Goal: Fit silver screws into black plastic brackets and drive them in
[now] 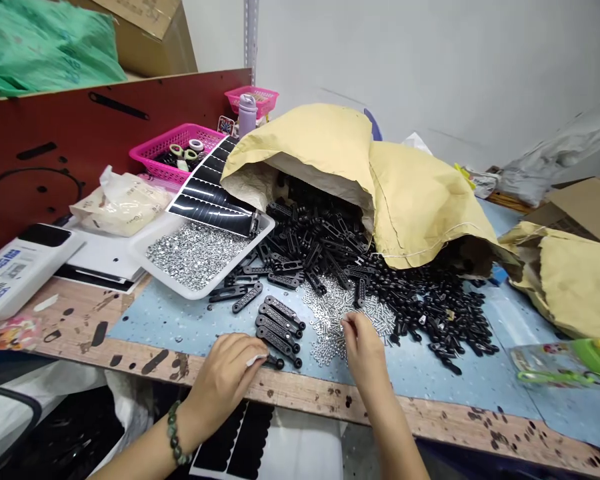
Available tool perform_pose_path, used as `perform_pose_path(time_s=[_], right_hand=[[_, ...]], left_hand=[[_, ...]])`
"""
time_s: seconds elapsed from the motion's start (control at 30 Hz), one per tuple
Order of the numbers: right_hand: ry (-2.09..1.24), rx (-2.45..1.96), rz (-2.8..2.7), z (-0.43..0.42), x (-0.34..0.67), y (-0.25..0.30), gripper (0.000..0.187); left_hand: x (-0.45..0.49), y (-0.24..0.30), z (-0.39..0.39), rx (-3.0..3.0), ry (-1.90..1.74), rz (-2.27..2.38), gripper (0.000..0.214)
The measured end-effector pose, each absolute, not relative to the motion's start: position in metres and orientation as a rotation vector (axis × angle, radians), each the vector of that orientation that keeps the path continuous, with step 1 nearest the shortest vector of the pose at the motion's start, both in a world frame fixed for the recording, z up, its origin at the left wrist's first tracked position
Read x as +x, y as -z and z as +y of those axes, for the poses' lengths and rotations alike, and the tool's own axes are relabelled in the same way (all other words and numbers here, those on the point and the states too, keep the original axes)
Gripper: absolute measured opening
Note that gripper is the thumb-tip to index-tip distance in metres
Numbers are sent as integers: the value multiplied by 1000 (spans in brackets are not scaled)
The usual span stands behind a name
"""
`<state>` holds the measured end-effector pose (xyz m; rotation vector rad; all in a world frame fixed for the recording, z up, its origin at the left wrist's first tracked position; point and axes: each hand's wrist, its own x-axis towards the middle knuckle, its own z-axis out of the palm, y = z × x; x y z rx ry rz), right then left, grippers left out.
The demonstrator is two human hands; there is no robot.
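Observation:
My left hand (227,377) rests on the table's front edge, fingers curled on a flat black plastic bracket (273,361) at the near end of a neat row of such brackets (280,325). My right hand (364,350) hovers over a small heap of silver screws (330,313), its fingertips pinched together at the heap; what they grip is too small to see. A big pile of black brackets (330,243) spills from a tan paper sack (360,180) just behind.
A white tray of silver screws (195,253) sits left of the pile, with black adhesive strips (210,190) lying over it. Pink baskets (175,150), a plastic bag (117,200) and a white device (15,270) stand at left. Another tan sack (573,280) and a green tool (590,360) lie at right.

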<state>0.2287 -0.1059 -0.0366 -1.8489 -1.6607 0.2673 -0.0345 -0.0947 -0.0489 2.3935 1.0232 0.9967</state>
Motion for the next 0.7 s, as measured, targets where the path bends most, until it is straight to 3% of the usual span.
perform_pose_path(time_s=[0.17, 0.37, 0.7], right_hand=[[-701, -1508, -1578, -120, 176, 35, 8], [-387, -1400, -1868, -122, 154, 43, 13], [-240, -1401, -2096, -126, 161, 41, 19]], left_hand=[[-35, 48, -93, 2394, -960, 1019, 13], [-32, 48, -92, 2401, -970, 997, 13], [-27, 46, -91, 2415, -1007, 982, 16]])
